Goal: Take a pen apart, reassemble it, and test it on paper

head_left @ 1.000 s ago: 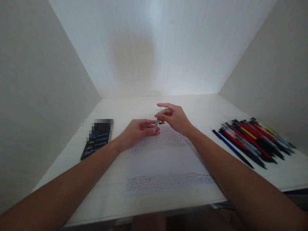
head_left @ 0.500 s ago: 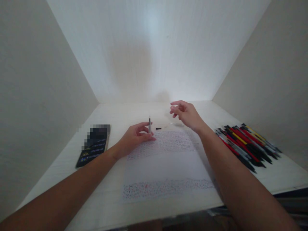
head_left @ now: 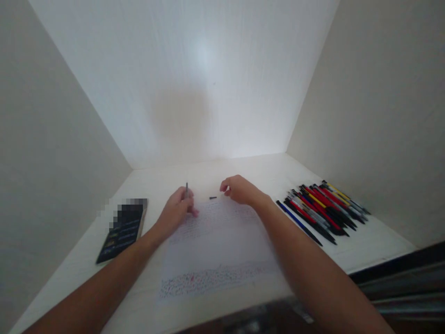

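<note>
My left hand (head_left: 179, 204) is closed round a slim pen part (head_left: 187, 189), which stands upright between thumb and fingers over the upper left of a sheet of paper (head_left: 215, 246). Handwriting fills the sheet's top, and a band of small coloured marks crosses its bottom. A small black pen piece (head_left: 212, 198) lies just past the sheet's far edge, between the two hands. To the right of it, my right hand (head_left: 238, 189) is low at the table, fingers curled together; whatever they hold is hidden.
A phone (head_left: 123, 232) lies on the left of the white table. Many pens (head_left: 323, 208) in red, black, yellow and grey lie in a row at right, with a blue pen (head_left: 299, 222) nearest me. White panels (head_left: 208, 116) enclose the back and sides.
My view has turned right. My right hand has come down to the table near the black piece, its fingers curling in; the thin clear piece lying there is no longer visible. The left still holds the pen part.
</note>
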`<state>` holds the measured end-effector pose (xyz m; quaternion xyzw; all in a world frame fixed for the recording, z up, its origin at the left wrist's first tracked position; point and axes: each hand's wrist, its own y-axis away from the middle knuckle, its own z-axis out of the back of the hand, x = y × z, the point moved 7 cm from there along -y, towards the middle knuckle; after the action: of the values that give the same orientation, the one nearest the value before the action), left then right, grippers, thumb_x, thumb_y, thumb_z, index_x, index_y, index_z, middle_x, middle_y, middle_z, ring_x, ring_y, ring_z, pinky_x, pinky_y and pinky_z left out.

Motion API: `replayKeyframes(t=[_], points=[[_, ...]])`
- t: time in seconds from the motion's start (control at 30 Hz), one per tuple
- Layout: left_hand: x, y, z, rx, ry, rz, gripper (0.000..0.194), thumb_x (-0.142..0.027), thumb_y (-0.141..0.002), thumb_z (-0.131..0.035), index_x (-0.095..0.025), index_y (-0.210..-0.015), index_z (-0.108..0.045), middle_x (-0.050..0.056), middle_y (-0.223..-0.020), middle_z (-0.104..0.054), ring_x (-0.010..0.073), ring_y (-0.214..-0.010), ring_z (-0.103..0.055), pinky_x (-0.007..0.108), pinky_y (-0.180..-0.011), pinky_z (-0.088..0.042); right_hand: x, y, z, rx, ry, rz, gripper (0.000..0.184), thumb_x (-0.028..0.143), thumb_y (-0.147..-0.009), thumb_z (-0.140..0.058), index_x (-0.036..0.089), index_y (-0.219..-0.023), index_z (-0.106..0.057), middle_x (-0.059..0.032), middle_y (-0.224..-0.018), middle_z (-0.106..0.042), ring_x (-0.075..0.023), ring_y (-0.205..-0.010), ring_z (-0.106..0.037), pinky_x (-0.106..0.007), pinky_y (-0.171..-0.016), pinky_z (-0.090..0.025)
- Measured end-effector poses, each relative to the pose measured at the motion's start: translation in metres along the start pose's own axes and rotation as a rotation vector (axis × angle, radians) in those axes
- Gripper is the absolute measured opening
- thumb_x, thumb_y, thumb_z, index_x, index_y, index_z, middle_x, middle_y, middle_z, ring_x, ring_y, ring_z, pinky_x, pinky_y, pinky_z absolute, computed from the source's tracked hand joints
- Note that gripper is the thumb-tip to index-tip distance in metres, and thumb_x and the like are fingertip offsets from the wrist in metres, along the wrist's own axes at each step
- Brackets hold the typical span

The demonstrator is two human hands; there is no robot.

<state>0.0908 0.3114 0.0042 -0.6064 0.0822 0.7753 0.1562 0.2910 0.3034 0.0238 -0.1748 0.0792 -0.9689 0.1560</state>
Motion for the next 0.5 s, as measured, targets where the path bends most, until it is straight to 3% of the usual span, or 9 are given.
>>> replayKeyframes(t=[0.1,0.27,0.4,0.5], points=[[-0.002,-0.010,-0.001,0.006,-0.063,0.007,0.010,-0.021,-0.077,-0.050,-0.021,-0.078,-0.039,-0.004,-0.062,-0.047,0.0130,-0.051,-0.050,0.027,-0.054,-0.043,0.005,0.000,-0.005,0.009,0.054,0.008,0.027,0.005,-0.082,-0.057,0.016,-0.097,-0.077,-0.0097,-0.098,-0.076,-0.0199,-0.089,-0.067,-0.030,-0.084,-0.048],[-0.024,-0.029,-0.016,-0.092,-0.683,-0.155,0.012,-0.018,-0.082,-0.054,-0.021,-0.086,-0.044,0.002,-0.071,-0.057,0.0170,-0.064,-0.054,0.029,-0.061,-0.038,0.005,0.000,-0.011,0.023,0.082,0.022,0.030,0.003,-0.085,-0.054,0.014,-0.103,-0.075,-0.0126,-0.105,-0.075,-0.0208,-0.097,-0.067,-0.029,-0.089,-0.046],[-0.021,-0.038,-0.040,-0.010,-0.729,-0.268,0.022,-0.017,-0.078,-0.064,-0.019,-0.095,-0.050,0.009,-0.096,-0.068,0.0211,-0.086,-0.063,0.030,-0.074,-0.043,0.004,0.000,-0.008,-0.026,0.069,0.015,0.034,-0.002,-0.083,-0.052,0.010,-0.108,-0.072,-0.0152,-0.109,-0.073,-0.0206,-0.099,-0.066,-0.028,-0.087,-0.046],[-0.009,-0.040,-0.045,0.028,-0.729,-0.273,0.020,-0.017,-0.080,-0.064,-0.018,-0.095,-0.052,0.008,-0.093,-0.069,0.0214,-0.084,-0.064,0.030,-0.074,-0.044,0.005,0.000,-0.007,-0.016,0.058,0.026,0.033,-0.003,-0.082,-0.053,0.010,-0.105,-0.072,-0.0155,-0.107,-0.073,-0.0206,-0.097,-0.066,-0.028,-0.086,-0.046]])
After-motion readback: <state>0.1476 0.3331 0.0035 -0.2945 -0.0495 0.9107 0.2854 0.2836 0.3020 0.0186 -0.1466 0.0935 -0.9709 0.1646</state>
